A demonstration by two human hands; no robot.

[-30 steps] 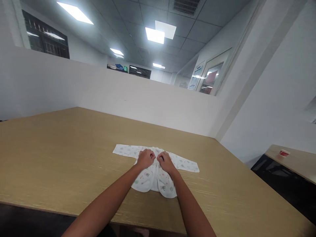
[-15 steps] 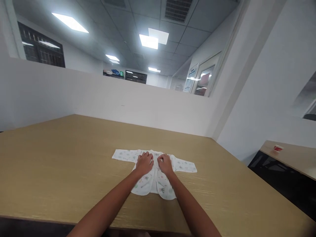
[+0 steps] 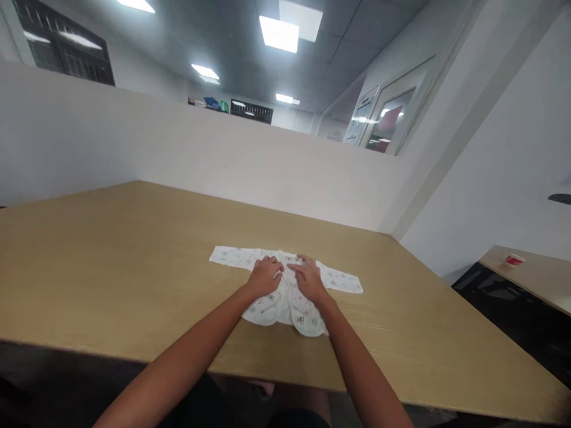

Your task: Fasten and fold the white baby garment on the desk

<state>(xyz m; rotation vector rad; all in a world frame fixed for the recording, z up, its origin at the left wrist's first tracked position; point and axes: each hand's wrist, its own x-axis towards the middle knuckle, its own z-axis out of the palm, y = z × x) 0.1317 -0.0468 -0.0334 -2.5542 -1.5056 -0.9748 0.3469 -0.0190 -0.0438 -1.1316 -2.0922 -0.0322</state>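
Left grip: the left hand (image 3: 266, 277) lies on the upper chest of the garment with its fingers curled; whether any cloth is pinched under them, I cannot tell.
Right grip: the right hand (image 3: 308, 280) rests opposite, thumb and forefinger spread apart, no fold of cloth visible between them.
Between the hands: a narrow strip of white fabric; the hands are near each other but apart.
Jacket: a white printed baby jacket (image 3: 285, 302) lies under both hands, spread flat near the bench's front edge, neck pointing away from the person.
Neck: a small printed label (image 3: 289, 259) shows just beyond the fingertips.
Sleeves: the left sleeve (image 3: 229, 255) and the right sleeve (image 3: 345, 280) reach out to either side.
Front panels: two rounded lower corners part slightly toward the person.
Step in hand: seemingly, arranging or smoothing the front edges below the neck.
Next move calls for: in my judgement, light fingertips on thin cloth, with one palm steadying it against dragging.
Bench: a broad tan surface (image 3: 134, 267), backed by a white partition (image 3: 250, 172).
Far right: a red-and-white cup (image 3: 514, 260) on a separate side table (image 3: 546, 276).
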